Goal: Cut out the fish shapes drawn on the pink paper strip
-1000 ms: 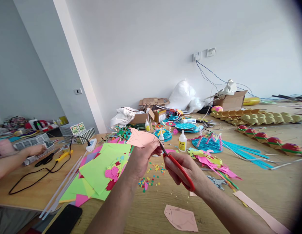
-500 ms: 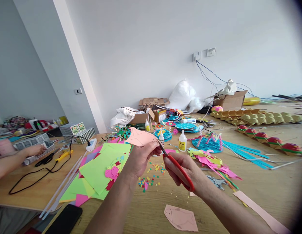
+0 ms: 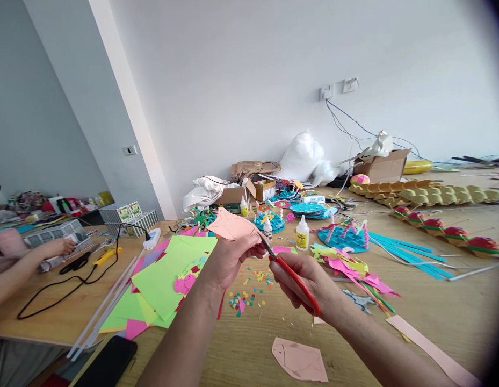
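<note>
Pinched in my left hand [image 3: 235, 258] is a piece of pink paper [image 3: 229, 224] with pencil lines and a pointed, tail-like end on the left. My right hand [image 3: 303, 282] grips red-handled scissors [image 3: 295, 287], whose blades meet the paper's right edge beside my left fingertips; my fingers partly hide the paper there. On the table below lies a second pink paper piece [image 3: 299, 360] with a fish drawn on it. Bright paper dots [image 3: 243, 302] are scattered between my forearms.
Coloured paper sheets [image 3: 160, 279] and a black phone [image 3: 106, 363] lie to the left. A glue bottle [image 3: 302, 234], blue crafts [image 3: 341, 236] and paper scraps [image 3: 349, 264] are ahead and right. Egg-carton strips [image 3: 430, 192] line the back right. Another person's hand [image 3: 59, 247] works at far left.
The pink paper has tilted slightly, its left end dipping a little left. My right hand and the scissors stay nearly in place. The other person's hand has shifted slightly.
</note>
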`<state>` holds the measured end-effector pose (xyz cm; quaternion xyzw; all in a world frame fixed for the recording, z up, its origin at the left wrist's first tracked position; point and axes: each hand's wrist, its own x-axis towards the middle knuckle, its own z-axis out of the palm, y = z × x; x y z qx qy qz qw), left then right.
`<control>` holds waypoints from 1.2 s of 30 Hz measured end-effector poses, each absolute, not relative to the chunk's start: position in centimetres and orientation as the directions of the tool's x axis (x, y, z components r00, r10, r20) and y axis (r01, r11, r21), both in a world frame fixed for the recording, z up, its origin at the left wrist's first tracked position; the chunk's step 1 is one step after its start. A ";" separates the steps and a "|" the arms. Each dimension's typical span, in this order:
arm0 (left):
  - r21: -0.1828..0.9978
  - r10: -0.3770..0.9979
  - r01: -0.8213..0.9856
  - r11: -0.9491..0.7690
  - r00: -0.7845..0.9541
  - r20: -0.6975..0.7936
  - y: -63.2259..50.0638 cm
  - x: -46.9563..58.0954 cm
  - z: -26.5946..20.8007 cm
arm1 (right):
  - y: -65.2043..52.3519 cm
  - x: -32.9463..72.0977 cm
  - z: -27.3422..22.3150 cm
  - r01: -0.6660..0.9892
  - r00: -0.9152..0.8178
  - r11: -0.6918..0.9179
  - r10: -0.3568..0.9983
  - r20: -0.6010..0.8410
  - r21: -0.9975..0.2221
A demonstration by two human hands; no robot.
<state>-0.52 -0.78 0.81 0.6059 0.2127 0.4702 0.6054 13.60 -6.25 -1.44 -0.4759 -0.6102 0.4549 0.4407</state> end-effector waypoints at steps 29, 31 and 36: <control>0.934 0.852 -0.302 -0.190 0.421 0.310 -0.5 -0.9 1.0 | -5.9 14.1 -1.8 0.258 -0.156 0.149 0.981 0.111 -0.954; 0.933 0.854 -0.307 -0.186 0.419 0.308 -0.5 -1.0 0.9 | -5.8 14.1 -1.9 0.278 -0.148 0.157 0.982 0.119 -0.948; 0.931 0.865 -0.321 -0.171 0.403 0.298 -0.4 -0.9 1.0 | -5.5 14.2 -2.5 0.296 -0.133 0.185 0.980 0.151 -0.937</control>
